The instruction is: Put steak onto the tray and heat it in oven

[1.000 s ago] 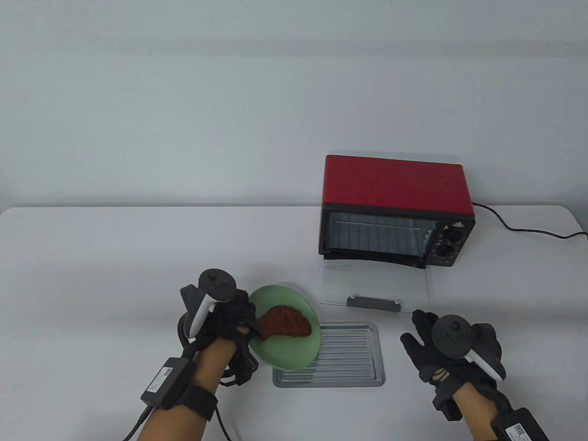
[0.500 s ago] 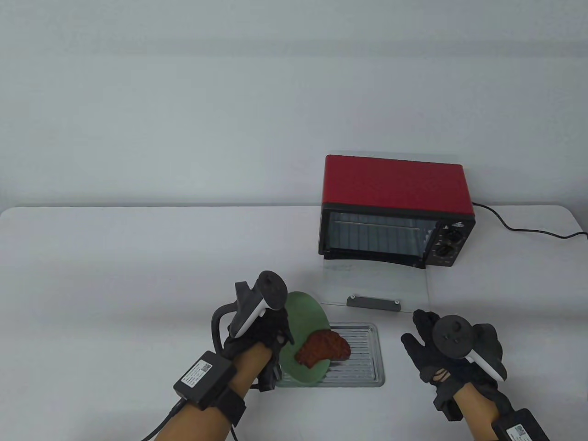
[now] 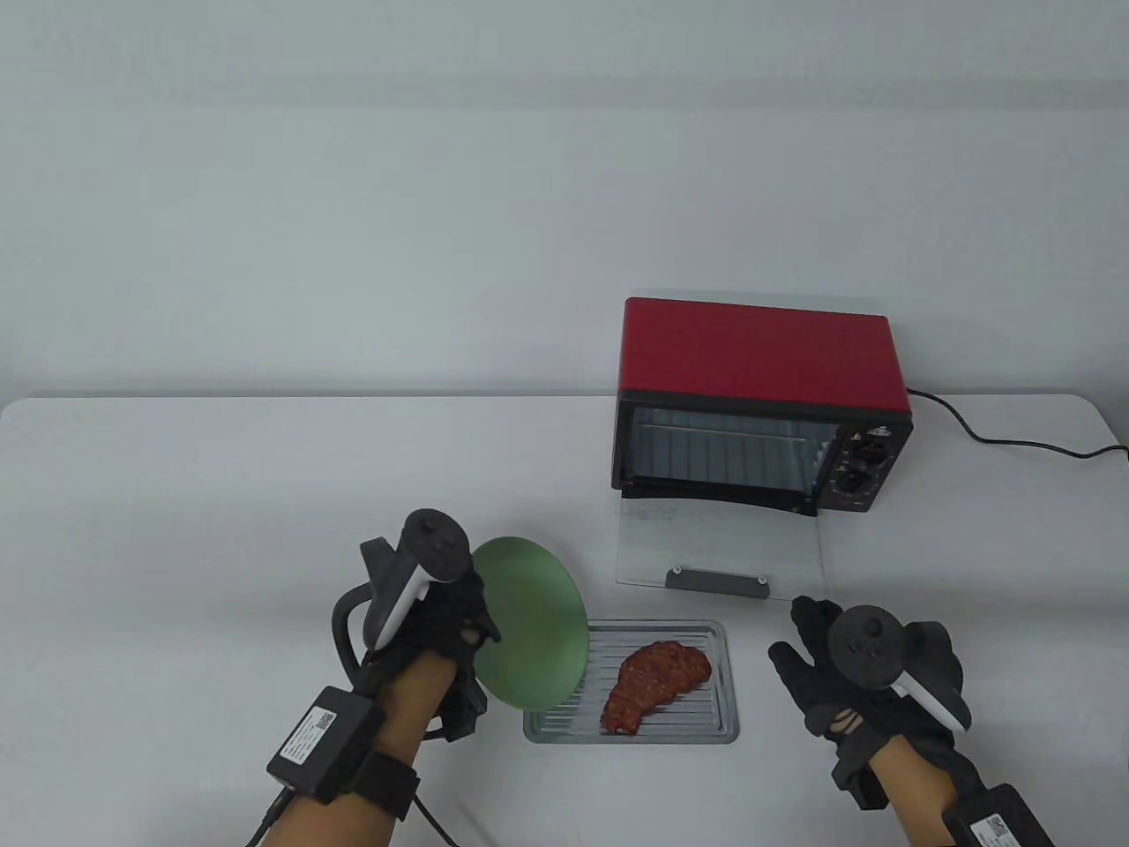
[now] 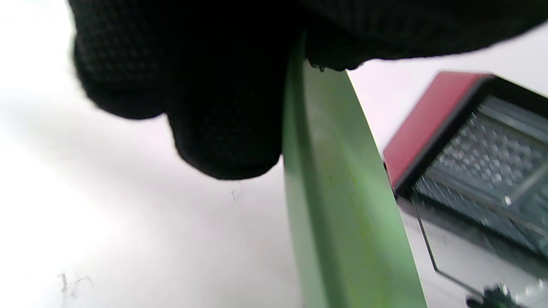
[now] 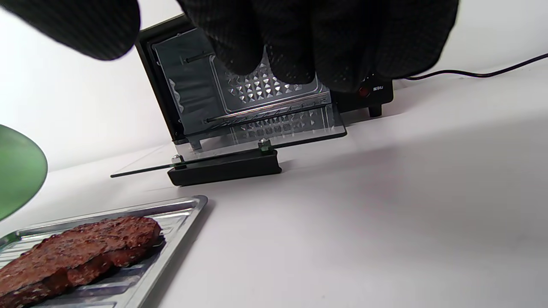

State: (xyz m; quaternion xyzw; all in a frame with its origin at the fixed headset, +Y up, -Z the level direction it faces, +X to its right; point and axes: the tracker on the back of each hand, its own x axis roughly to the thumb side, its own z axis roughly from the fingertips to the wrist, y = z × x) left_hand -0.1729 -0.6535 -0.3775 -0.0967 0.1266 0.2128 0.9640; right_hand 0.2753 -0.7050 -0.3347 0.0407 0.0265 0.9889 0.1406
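Left hand (image 3: 445,626) gripping one green plate (image 3: 529,626), right hand (image 3: 847,675) loose; one steak (image 3: 654,684) on one tray (image 3: 719,697).

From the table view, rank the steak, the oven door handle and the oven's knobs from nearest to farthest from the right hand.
Measured from the right hand:
1. Oven door handle, just ahead and to its left, on the lowered glass door.
2. Steak, to its left on the tray. These two are nearly level, so that order is loose.
3. Oven knobs, farthest, straight ahead on the oven front.
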